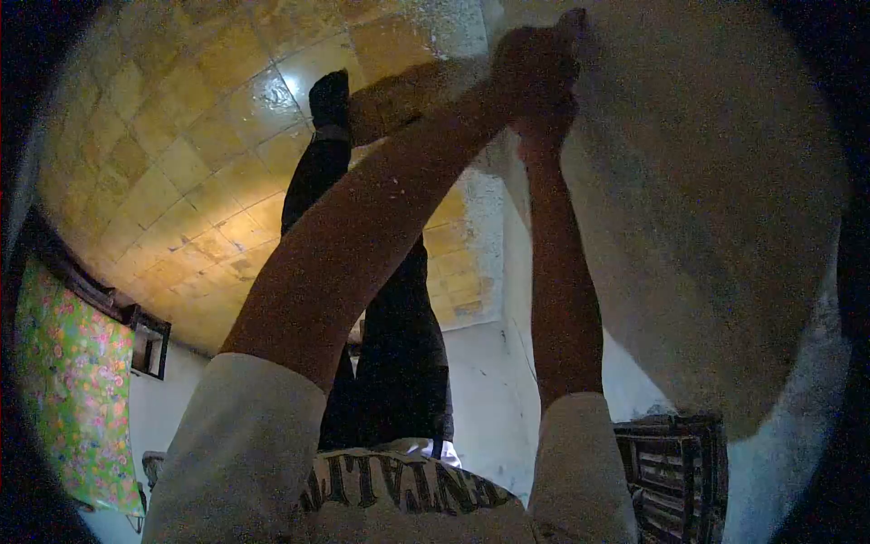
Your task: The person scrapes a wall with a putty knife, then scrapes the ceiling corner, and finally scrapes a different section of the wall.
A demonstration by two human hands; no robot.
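Both bare arms reach up and to the right, and the hands meet beside a dim, shadowed wall [689, 181]. My left hand [533, 71] looks curled closed, with one finger or thumb sticking up at its top. Just beneath it, touching or overlapping it, my right hand [546, 127] is also closed. Whatever the two hands hold, if anything, is lost in the dark. Below the arms show my dark-trousered leg [390, 335] and a dark foot [329, 95] on the yellow tiled floor [181, 172].
A glossy patch of floor [285, 86] reflects light near the foot. At the left hangs a flowered green cloth [82, 390] beside a small dark-framed opening [149, 344]. A dark slatted wooden piece [675, 476] stands at the lower right against the pale wall.
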